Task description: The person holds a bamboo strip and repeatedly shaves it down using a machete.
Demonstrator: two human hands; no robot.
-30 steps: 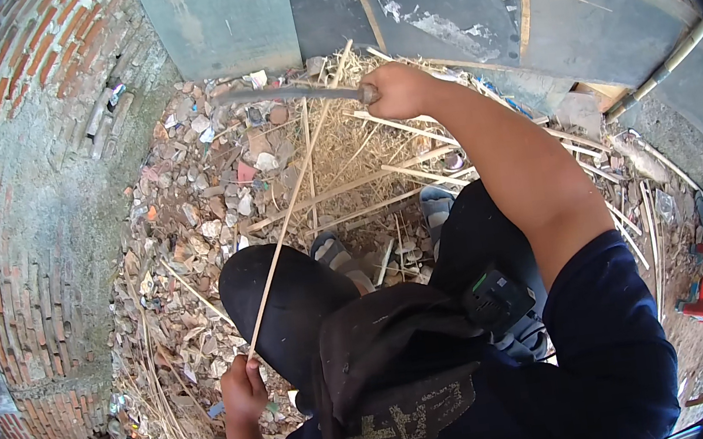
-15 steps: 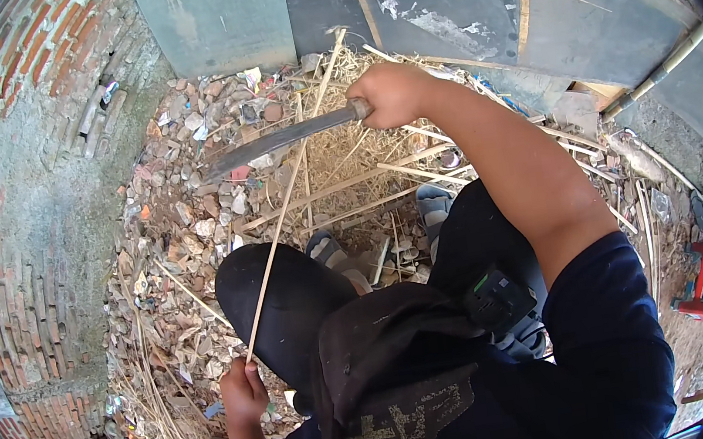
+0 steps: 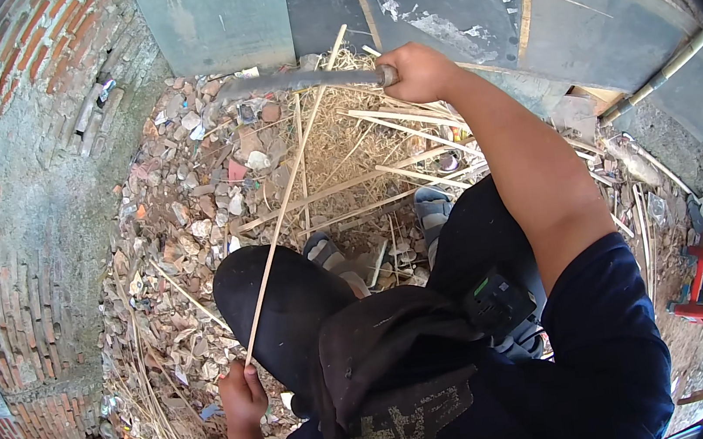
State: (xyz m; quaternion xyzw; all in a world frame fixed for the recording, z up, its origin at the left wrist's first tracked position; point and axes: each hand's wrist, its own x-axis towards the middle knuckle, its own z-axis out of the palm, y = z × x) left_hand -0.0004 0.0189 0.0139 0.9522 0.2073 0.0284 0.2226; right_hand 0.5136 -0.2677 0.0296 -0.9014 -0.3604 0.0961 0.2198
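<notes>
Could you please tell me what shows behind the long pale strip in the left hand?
Behind the strip appear the dark-trousered left knee, rubble and straw-like shavings. Whatever the left hand covers cannot be seen.

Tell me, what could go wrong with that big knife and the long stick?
The big knife in the right hand might slip along the thin stick toward the left knee. The bare left hand grips that stick, so it could get splinters. Rubble lies around the sandals, so a foot might slide.
</notes>
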